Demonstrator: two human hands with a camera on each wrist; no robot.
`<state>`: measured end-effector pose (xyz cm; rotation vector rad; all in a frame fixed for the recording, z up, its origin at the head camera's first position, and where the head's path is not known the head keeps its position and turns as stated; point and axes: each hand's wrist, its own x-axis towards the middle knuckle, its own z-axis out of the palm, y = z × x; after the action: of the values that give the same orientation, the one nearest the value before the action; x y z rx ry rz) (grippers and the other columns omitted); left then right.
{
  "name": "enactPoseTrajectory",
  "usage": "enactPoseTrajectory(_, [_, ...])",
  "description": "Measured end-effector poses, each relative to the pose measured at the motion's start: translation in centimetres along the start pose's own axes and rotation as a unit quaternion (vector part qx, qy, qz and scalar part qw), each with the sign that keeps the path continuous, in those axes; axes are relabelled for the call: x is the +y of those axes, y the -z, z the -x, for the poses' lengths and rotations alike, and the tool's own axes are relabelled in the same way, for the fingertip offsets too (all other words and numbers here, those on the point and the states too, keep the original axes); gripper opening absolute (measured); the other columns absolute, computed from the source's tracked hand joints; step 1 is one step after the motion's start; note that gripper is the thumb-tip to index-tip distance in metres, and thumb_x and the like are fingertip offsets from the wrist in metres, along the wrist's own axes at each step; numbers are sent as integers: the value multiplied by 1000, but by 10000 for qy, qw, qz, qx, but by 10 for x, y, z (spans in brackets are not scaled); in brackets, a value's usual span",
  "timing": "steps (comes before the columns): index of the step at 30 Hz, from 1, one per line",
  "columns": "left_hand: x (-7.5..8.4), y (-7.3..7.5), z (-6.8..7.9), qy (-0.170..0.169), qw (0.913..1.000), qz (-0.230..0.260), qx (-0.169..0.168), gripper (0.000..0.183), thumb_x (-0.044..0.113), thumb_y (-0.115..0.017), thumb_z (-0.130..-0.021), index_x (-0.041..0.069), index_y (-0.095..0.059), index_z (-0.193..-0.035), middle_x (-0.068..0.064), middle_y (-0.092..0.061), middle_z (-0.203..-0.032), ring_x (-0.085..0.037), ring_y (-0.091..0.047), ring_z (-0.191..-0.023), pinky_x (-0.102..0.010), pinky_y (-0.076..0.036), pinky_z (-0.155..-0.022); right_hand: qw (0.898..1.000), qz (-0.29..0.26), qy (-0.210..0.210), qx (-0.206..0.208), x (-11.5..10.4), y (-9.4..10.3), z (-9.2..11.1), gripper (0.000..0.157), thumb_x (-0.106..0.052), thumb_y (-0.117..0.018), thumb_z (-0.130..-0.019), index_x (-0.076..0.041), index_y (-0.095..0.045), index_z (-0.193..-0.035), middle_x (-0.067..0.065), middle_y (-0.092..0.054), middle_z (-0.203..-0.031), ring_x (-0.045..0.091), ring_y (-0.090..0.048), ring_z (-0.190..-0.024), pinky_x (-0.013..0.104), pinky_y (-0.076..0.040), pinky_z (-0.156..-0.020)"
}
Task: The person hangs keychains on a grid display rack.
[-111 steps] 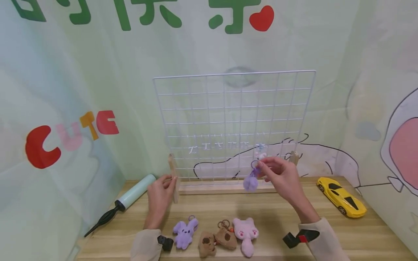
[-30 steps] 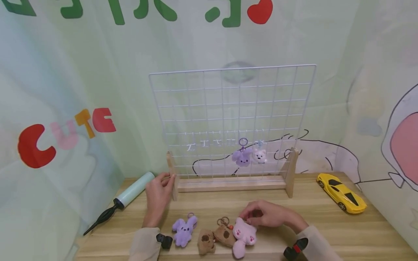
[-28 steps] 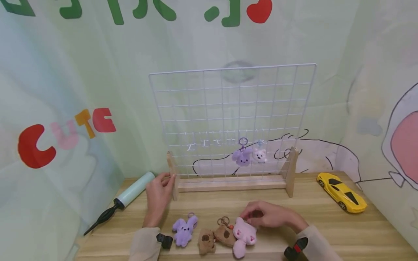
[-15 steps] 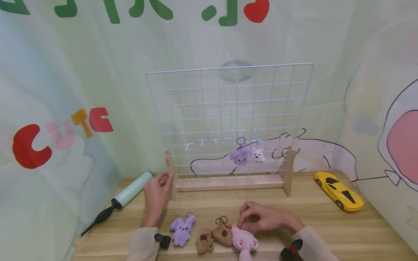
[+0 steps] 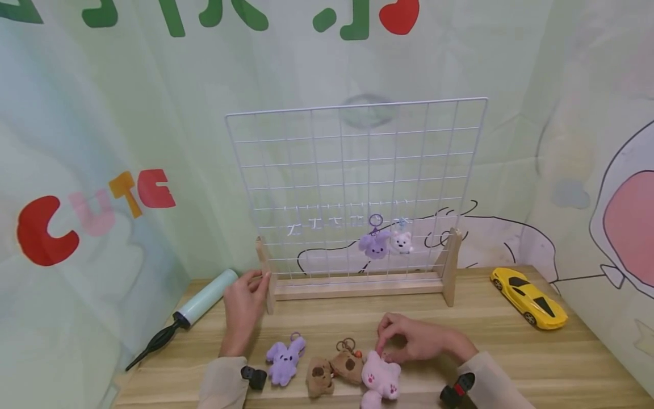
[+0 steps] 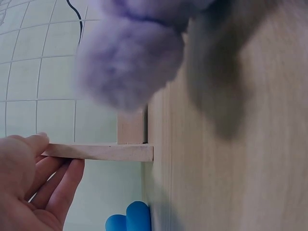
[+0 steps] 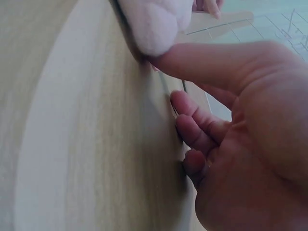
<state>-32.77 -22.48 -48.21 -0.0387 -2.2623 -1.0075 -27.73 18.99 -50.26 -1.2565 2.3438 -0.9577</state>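
My left hand (image 5: 245, 304) pinches the upright left leg of the wooden stand (image 6: 106, 152), thumb on one side and fingers on the other. The stand carries a white wire grid (image 5: 357, 153) with a row of small hooks. In the head view, my right hand (image 5: 416, 341) pinches the top of a pink plush keychain (image 5: 380, 378) between thumb and index finger, close over the table. Its other fingers are bent near the tabletop in the right wrist view. A purple plush keychain (image 5: 375, 245) and a white bear keychain (image 5: 402, 241) hang side by side on the grid.
Left of the pink plush lie two brown plush keychains (image 5: 347, 366) and a purple rabbit plush (image 5: 285, 360). A pale blue hand pump (image 5: 204, 301) lies at the left, and a yellow toy car (image 5: 528, 298) at the right. A printed curtain (image 5: 204, 113) hangs behind.
The purple plush has gone from my right hand onto the grid. That hand has come down to the pink plush, which has shifted and turned slightly. My left hand stays on the stand.
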Motion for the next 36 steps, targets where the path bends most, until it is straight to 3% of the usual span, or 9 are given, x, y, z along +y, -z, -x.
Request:
enactPoseTrajectory(7, [2,1,1,-69,9999,-58,53,26,20,-78,-102,-5,-79,-111,-25,-81,-98,-39,-82,-93,-58,-66,-80,9990,-329,-252,190,2,0,-2,6,-25,-79,-100,-24,-80,-105,-5,-64,-114,4,-55,-110,25,-46,-97])
enactPoseTrajectory(15, [1,0,-1,-38,9999,-76,65,27,21,-79,-102,-4,-79,-111,-24,-81,-99,-39,-81,-93,-57,-66,-81,9914,-1137,-157,629,14,6,-3,9,-19,-71,-106,-12,-75,-111,10,-77,-109,4,-64,-94,20,-54,-82])
enactPoseTrajectory(23, [0,1,0,-74,10000,-48,45,27,20,-78,-102,-6,-78,-111,-26,-81,-99,-40,-82,-92,-57,-67,-78,9805,-1533,-26,1226,21,9,-4,10,-11,-67,-105,-6,-72,-112,17,-77,-117,9,-71,-106,23,-57,-95])
enactPoseTrajectory(28, [0,1,0,-50,10000,-59,44,27,20,-78,-103,-5,-78,-112,-25,-81,-101,-40,-82,-93,-56,-67,-79,9725,-1726,-84,1564,13,14,-7,9,-14,-66,-107,-8,-72,-111,14,-78,-121,15,-73,-112,26,-57,-100])
enactPoseTrajectory(36, [1,1,0,13,10000,-21,42,26,20,-79,-102,-5,-79,-112,-25,-81,-100,-40,-82,-93,-57,-66,-80,9530,-2262,-116,2014,-6,26,-16,19,-16,-63,-110,2,-66,-116,28,-76,-121,26,-77,-112,26,-59,-103])
